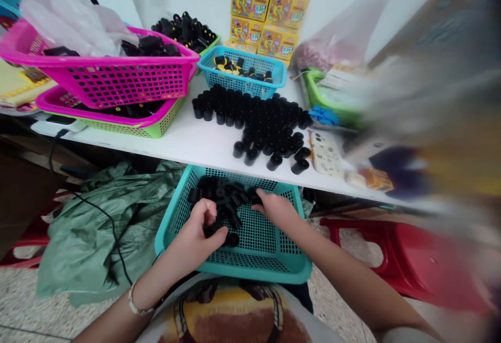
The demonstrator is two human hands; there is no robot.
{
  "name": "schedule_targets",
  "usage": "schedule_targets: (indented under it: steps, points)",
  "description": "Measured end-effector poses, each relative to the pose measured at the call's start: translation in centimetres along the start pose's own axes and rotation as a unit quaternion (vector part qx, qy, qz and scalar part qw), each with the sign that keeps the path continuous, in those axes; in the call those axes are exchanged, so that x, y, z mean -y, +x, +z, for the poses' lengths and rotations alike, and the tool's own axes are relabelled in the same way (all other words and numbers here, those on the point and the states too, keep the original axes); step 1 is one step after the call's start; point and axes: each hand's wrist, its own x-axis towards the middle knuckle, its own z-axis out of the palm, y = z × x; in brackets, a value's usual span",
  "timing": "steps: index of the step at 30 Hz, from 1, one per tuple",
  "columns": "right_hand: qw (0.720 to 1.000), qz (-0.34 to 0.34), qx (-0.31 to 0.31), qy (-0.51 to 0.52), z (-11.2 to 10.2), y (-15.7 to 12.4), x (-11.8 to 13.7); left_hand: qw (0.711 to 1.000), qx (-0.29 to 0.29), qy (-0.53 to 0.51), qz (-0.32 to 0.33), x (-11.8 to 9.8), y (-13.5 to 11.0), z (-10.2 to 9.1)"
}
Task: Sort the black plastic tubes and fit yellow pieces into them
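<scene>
A teal plastic basket point(250, 270) rests on my lap, with loose black plastic cylinders point(235, 216) heaped toward its far left. My left hand point(203, 231) is down in the basket, its thumb and fingers curled round a black piece mostly hidden behind them. At the far right of the heap, my right hand point(272, 207) has its fingers closed on another black cylinder point(253, 194); the fingertips are partly hidden. On the white table just beyond, many similar black cylinders point(262, 118) stand upright in a dense group.
Stacked pink baskets point(133, 84) holding black parts stand on the left of the table. Behind the cylinders are a blue basket point(238, 79) and yellow boxes point(250, 1). A phone point(326, 152) lies at right. Blurred plastic covers the right side; a red stool point(422, 259) stands below.
</scene>
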Motion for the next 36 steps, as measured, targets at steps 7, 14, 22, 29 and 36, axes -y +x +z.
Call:
schedule_targets:
  steps: [7, 14, 22, 29, 36]
  points:
    - [0.993, -0.054, 0.081, 0.070, 0.7, 0.0, -0.4, 0.993, 0.019, -0.112, -0.016, -0.3, 0.5, 0.2]
    - [0.943, -0.111, 0.003, 0.314, -2.7, -4.8, 3.4, 0.989, -0.040, -0.138, 0.032, 0.3, 0.7, -0.3]
    - [0.874, -0.107, -0.070, 0.469, -3.3, -6.5, 5.2, 0.989, -0.017, -0.131, 0.068, -0.3, 0.7, -0.2]
    - [0.837, -0.072, -0.065, 0.538, -3.2, -6.2, 4.9, 0.994, -0.003, -0.090, 0.056, -0.2, 0.5, -0.8]
    - [0.770, -0.104, 0.073, 0.625, -2.8, -6.2, 6.2, 0.985, 0.087, 0.042, 0.145, 0.7, 0.2, 0.4]
